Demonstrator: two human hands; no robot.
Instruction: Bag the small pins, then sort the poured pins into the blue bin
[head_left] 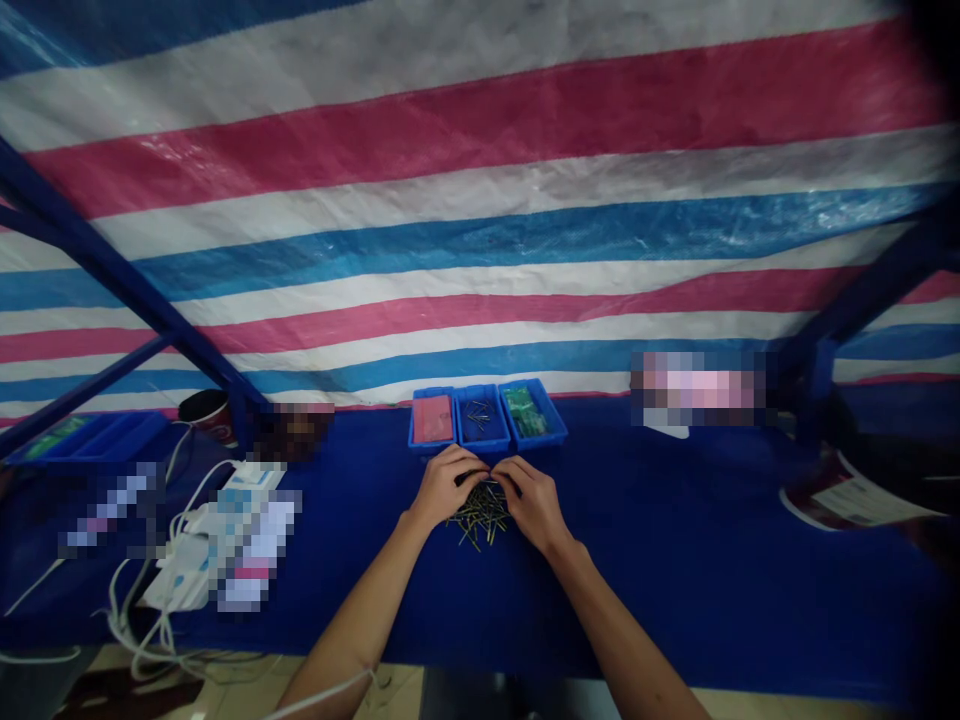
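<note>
My left hand (451, 483) and my right hand (531, 497) meet at the far side of a loose pile of thin, brassy metal pieces (480, 515) on the blue table. Both hands have their fingers curled into a pinch, with the fingertips almost touching. Whatever lies between those fingertips is too small and dark to make out. Just beyond the hands stand three joined blue bins: the left bin (410, 428) holds a pink packet (433, 419), the middle bin (484, 443) a few thin metal pieces (478, 414), the right bin (556, 425) green packets (527, 412).
A white power strip (180, 570) with tangled white cables (161, 630) lies on the left. Behind it are another blue tray (112, 437) and a dark round container (206, 415). A large dark roll or tub (862, 490) stands at right. Blue frame posts (112, 275) and striped sheeting (480, 230) bound the back.
</note>
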